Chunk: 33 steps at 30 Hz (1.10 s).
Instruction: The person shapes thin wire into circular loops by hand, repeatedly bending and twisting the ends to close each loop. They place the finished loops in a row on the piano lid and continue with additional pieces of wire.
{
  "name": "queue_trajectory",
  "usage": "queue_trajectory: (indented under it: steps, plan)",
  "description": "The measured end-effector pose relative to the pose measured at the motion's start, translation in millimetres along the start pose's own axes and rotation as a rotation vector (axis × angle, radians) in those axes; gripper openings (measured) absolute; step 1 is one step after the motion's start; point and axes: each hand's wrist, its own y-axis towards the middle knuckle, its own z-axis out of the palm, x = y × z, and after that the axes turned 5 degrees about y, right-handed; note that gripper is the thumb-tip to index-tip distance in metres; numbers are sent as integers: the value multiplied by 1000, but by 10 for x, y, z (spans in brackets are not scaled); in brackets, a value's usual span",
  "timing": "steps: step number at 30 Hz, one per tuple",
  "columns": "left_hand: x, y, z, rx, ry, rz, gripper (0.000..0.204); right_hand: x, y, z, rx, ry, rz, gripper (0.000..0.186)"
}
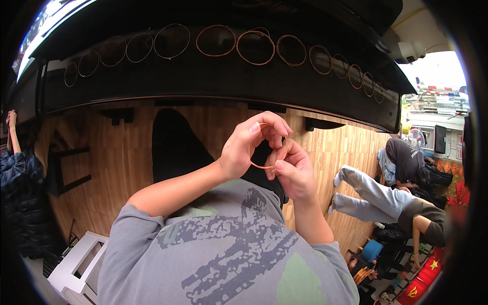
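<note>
My left hand (pixel 251 140) curls its fingers over the upper part of a thin copper-coloured wire coil (pixel 259 166), thumb against it. My right hand (pixel 288 173) pinches the same coil at its lower right side, other fingers bent behind it. Above my hands, a long glossy black surface, like a piano top (pixel 213 81), bears a row of similar coils: several silvery ones (pixel 172 58) on the left and several copper-coloured ones (pixel 216 55) on the right.
Below is a wooden floor (pixel 122 168). A co-worker's arm (pixel 14 134) reaches in at far left, above a white stool (pixel 76 264). At right, two people (pixel 366 198) (pixel 401 157) are near shelves, a blue object (pixel 372 250) and a red flag (pixel 422 277).
</note>
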Motion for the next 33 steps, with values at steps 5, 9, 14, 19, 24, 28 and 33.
queue_trajectory:
  steps: [5,9,14,19,24,28,33]
  plan:
    - [42,-30,-12,-22,147,55,46,-37,44,37,-129,-89,-21,14]
    - [84,-15,-44,-84,132,82,46,-52,50,87,-235,-205,-94,12]
    - [87,12,-94,-102,23,58,44,-59,82,118,-295,-149,-253,17]
    - [123,15,-65,-123,-31,-76,48,-29,99,51,-268,-121,-411,19]
    - [125,13,-63,-115,14,-153,50,-37,87,-37,-120,-94,-516,32]
    - [112,4,-71,-104,36,-191,50,-59,125,-176,-182,-59,-502,40]
    - [62,8,-62,-123,56,-205,47,-61,92,-206,-127,-91,-454,36]
